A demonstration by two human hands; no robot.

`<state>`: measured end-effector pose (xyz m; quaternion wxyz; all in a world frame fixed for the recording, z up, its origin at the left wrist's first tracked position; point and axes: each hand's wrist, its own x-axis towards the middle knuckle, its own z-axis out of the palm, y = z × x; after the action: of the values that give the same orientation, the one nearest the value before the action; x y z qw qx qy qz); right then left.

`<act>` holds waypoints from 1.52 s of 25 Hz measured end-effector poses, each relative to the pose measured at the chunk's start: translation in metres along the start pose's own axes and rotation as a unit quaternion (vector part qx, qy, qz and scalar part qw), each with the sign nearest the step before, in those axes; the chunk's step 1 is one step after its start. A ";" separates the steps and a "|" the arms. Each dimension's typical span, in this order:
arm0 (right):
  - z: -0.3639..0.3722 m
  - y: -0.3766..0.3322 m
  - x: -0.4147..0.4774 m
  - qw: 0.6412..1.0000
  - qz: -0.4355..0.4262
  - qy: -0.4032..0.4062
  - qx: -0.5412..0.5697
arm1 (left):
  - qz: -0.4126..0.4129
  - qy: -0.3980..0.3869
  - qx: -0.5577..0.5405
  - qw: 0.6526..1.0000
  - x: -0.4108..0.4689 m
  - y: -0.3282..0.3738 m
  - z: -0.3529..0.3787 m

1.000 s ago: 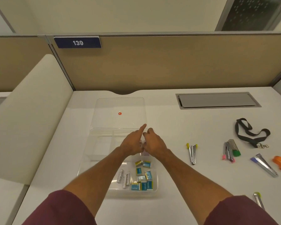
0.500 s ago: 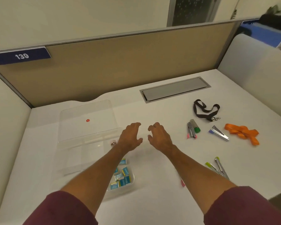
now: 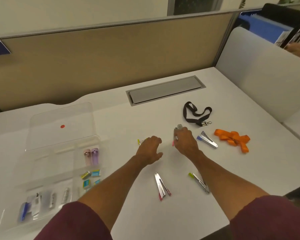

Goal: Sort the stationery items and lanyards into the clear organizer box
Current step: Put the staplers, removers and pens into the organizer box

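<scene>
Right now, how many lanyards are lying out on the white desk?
2. A black strap lanyard with a metal clip lies near the grey desk hatch; a bunched orange ribbon lanyard lies right of it. None shows in the clear organizer box.

White table (image 3: 121, 118), with a grey cable hatch (image 3: 165, 90) set flush near its far edge. On the left sits the clear organizer box (image 3: 47, 172), lid open. Out on the right: a black lanyard (image 3: 195, 114), an orange lanyard (image 3: 232, 139) bunched up, and a blue-tipped stapler (image 3: 207, 140) between them (just beside the orange one). Nearer the front edge, a pink-tipped stapler (image 3: 161, 187) and a yellow-green-tipped one (image 3: 199, 181), apart from each other.
</scene>
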<state>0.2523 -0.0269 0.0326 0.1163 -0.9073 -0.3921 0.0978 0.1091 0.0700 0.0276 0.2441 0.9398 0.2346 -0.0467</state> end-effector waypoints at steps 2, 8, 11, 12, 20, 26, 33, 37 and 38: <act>-0.004 0.017 0.009 1.000 -0.002 -0.012 -0.026 | -0.008 -0.005 0.004 1.000 0.008 0.007 0.011; -0.001 0.047 0.032 0.996 -0.017 -0.085 -0.037 | -0.055 -0.012 0.022 0.998 0.032 0.013 0.031; 0.006 0.057 0.035 0.998 -0.021 -0.065 0.000 | -0.072 -0.033 0.044 0.996 0.038 0.017 0.042; 0.008 0.059 0.036 0.998 -0.016 -0.058 0.012 | -0.080 -0.041 0.046 0.995 0.039 0.019 0.046; 0.001 0.062 0.044 1.000 0.010 -0.012 0.016 | -0.113 -0.076 0.055 0.989 0.034 0.024 0.060; -0.016 0.015 0.046 0.998 -0.010 -0.008 0.068 | -0.106 -0.020 0.053 0.993 0.024 0.019 0.036; 0.003 -0.099 0.018 0.987 -0.089 -0.031 0.127 | -0.156 0.077 0.052 0.983 -0.032 -0.055 -0.025; 0.021 -0.173 -0.007 0.982 -0.130 -0.039 0.132 | -0.228 0.107 0.043 0.967 -0.091 -0.115 -0.044; 0.026 -0.190 -0.014 0.980 -0.140 -0.041 0.132 | -0.243 0.108 0.040 0.963 -0.105 -0.128 -0.047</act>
<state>0.1054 0.0925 0.0640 0.2319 -0.8152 -0.5032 0.1686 -0.0445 0.1475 0.0336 0.1605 0.8631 0.4786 -0.0123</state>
